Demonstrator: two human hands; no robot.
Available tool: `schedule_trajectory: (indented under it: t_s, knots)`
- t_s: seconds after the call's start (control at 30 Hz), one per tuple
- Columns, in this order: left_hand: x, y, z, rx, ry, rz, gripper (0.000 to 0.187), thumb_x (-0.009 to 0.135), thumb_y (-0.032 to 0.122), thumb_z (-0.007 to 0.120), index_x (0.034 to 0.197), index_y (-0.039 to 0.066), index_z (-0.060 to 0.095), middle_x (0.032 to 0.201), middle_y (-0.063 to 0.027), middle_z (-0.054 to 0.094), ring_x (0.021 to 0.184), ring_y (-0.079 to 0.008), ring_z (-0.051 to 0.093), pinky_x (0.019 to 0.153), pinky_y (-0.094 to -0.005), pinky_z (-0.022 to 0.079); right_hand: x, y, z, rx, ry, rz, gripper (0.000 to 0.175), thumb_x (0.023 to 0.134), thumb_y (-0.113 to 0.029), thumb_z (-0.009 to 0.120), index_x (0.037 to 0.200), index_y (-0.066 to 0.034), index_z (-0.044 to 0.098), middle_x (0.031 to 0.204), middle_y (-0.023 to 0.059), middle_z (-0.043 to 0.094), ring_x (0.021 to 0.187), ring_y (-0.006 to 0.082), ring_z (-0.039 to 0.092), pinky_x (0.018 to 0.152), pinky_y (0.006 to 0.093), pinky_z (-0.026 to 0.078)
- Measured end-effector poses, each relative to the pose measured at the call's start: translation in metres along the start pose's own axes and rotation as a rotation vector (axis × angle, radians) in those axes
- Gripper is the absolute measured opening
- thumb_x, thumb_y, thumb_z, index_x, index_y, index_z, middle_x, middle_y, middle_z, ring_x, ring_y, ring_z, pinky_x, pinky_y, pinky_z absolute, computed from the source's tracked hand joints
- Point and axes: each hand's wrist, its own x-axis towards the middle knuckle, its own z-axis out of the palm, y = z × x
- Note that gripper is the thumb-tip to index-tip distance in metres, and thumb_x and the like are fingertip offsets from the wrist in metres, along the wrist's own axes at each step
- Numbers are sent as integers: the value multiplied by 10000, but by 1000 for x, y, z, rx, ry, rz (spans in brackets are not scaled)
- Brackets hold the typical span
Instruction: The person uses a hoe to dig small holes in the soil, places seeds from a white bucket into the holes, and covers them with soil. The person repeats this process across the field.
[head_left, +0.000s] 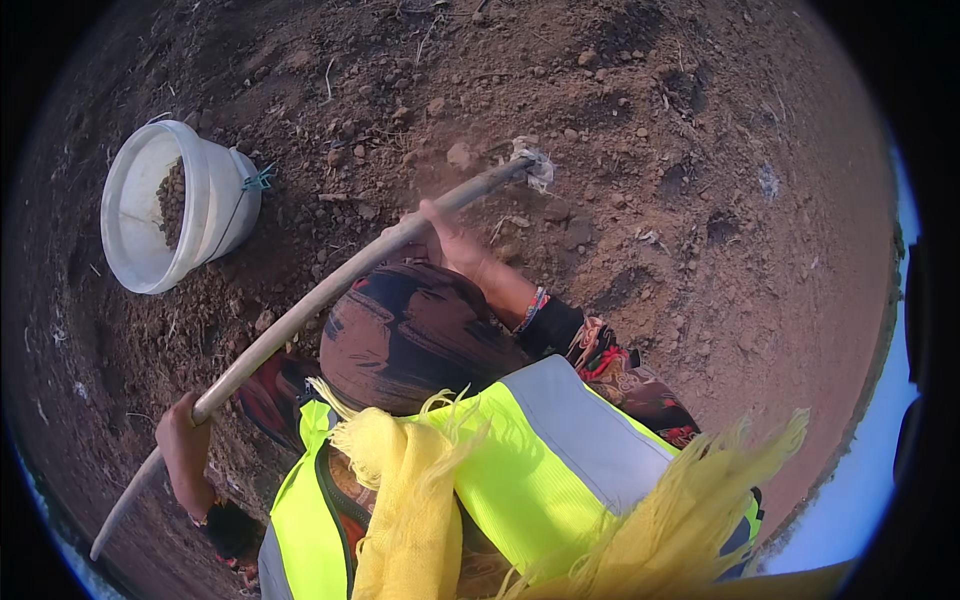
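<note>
A long wooden tool handle (330, 289) runs aslant from the lower left up towards the middle right. My left hand (184, 435) is wrapped around its lower part, with a length of pole sticking out beyond the fist. Farther up, my right hand (450, 244) grips the pole, its thumb lying along the top. Whitish plastic or cloth wrapping (538, 166) covers the far end, which is against or just above the brown soil (465, 120). Whatever tool head sits there cannot be made out.
A white plastic bucket (229, 196) leans on the ground at the left, holding small brown lumps (172, 202). Teal string (259, 178) is tied at its side. Clods and dry stalks litter the uneven soil. A yellow fringed scarf (409, 495) hangs over my hi-vis vest (517, 450).
</note>
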Motion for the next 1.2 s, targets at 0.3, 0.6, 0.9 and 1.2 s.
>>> schedule_trajectory:
  t_s: [0.3,0.6,0.9,1.2]
  knots:
    - [8,6,86,-346,27,-128,248,850,218,726,1042,72,670,856,-226,669,869,-441,659,705,-476,507,7,-43,11,-792,-36,-564,485,1034,-438,541,1182,21,597,1030,93,686,918,135,659,833,303,543]
    - [44,74,149,-363,1,-77,296,845,206,739,1066,34,642,865,-257,685,857,-446,668,710,-484,510,-76,-132,-174,-1381,1309,-549,399,996,-403,527,1169,-67,657,1057,148,728,985,373,682,856,461,523]
    - [49,55,176,-572,20,-79,255,853,177,703,1066,39,682,881,-219,689,839,-406,676,705,-453,511,-3,23,-111,-1602,825,-620,456,841,-245,720,1268,-146,595,1322,210,523,1220,399,518,1017,493,445]
    - [49,53,175,-417,25,-63,284,834,164,672,1084,30,681,941,-235,691,862,-438,662,726,-493,497,-70,-114,-164,-1902,1269,-946,447,871,-235,669,1306,-168,590,1302,118,568,1255,313,513,1027,496,408]
